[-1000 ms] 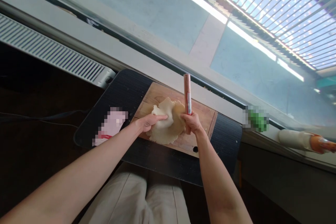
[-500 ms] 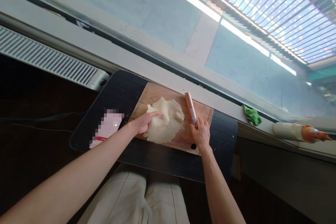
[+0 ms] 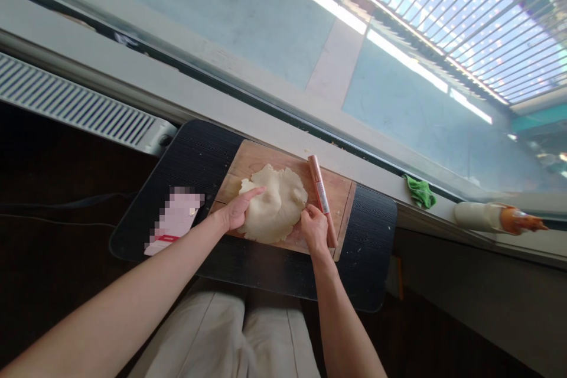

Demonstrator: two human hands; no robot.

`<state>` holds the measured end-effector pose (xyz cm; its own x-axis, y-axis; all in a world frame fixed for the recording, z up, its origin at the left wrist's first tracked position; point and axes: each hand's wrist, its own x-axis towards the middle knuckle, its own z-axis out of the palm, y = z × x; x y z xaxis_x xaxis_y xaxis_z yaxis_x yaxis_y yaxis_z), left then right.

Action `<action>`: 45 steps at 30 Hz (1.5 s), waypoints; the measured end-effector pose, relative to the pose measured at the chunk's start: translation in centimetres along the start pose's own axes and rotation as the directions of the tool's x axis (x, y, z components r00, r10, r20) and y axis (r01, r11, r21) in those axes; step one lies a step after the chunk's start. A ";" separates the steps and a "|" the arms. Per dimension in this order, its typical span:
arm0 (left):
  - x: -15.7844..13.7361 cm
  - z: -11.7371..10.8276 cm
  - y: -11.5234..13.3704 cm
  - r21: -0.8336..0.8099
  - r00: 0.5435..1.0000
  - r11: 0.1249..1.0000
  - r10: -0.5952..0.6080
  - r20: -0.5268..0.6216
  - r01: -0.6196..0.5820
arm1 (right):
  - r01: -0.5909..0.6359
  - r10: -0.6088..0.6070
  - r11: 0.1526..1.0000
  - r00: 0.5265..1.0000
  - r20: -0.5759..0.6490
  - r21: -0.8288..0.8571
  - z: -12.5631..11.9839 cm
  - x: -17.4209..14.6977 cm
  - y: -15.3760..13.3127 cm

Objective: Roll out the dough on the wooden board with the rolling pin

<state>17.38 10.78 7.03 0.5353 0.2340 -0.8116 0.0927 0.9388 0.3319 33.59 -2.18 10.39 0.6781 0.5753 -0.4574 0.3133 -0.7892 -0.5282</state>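
A pale, ragged-edged sheet of dough lies on a wooden cutting board, with a raised fold near its middle. At its left side, my left hand is closed on the edge, its thumb over the top and its other fingers curled low. My right hand is at the dough's right edge, fingers bent and fingertips pinched there. Just beyond that hand, a pinkish rolling pin with a printed label lies lengthwise on the board, partly hidden by the hand.
Under the board is a black table, with a partly blurred pink packet at its left. A windowsill borders the far side, holding a green cloth and a pale bottle. A radiator is at left.
My right hand has let go of the rolling pin and moved left to the dough's edge. The pin now lies on the board. My left hand stays on the dough; the view has shifted slightly.
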 end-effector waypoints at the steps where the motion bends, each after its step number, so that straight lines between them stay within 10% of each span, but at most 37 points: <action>1: 0.0 0.0 -0.1 0.007 1.000 1.000 0.007 -0.014 -0.007 | -0.001 0.001 1.000 1.000 0.003 0.005 0.0 0.0 -0.1; 26: 0.4 0.0 -1.1 0.073 0.998 0.997 0.041 -0.040 -0.038 | -0.030 0.017 0.978 0.998 0.067 0.205 3.3 1.1 -0.5; 45: 0.8 -0.3 -1.9 0.037 0.993 0.999 0.036 -0.116 -0.032 | 0.015 -0.014 0.998 0.999 0.029 -0.054 3.2 0.6 -2.5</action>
<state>17.32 9.26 5.63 0.4375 0.2956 -0.8493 0.1062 0.9209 0.3752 31.12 0.82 9.11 0.6544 0.5919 -0.4704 0.3591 -0.7908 -0.4956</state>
